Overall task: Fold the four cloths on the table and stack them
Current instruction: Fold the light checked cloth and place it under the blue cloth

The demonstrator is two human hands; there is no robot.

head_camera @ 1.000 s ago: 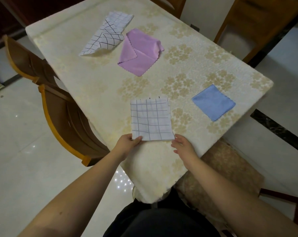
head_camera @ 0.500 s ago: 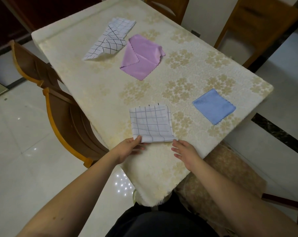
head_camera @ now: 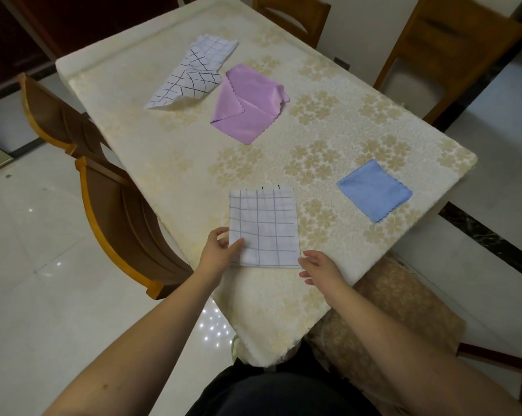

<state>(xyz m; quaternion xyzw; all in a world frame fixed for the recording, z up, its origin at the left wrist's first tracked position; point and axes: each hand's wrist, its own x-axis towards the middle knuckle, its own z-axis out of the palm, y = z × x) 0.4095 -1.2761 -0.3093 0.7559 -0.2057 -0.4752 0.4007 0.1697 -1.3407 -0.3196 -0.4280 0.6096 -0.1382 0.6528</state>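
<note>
A folded white cloth with a grey grid lies flat near the table's front edge. My left hand pinches its near left corner between thumb and fingers. My right hand hovers just off the cloth's near right corner, fingers apart, holding nothing. A folded blue cloth lies to the right. At the far side, a pink cloth lies loosely with one flap turned over. Beside it on the left, a second white checked cloth lies crumpled.
The table carries a cream cloth with a gold flower pattern. Two wooden chairs stand along its left side, two more at the far end and right. A cushioned seat is under my right arm.
My right hand let go of the grid cloth's near right corner and drew back slightly. My left hand slid further onto the near left corner. The view shifted a little.
</note>
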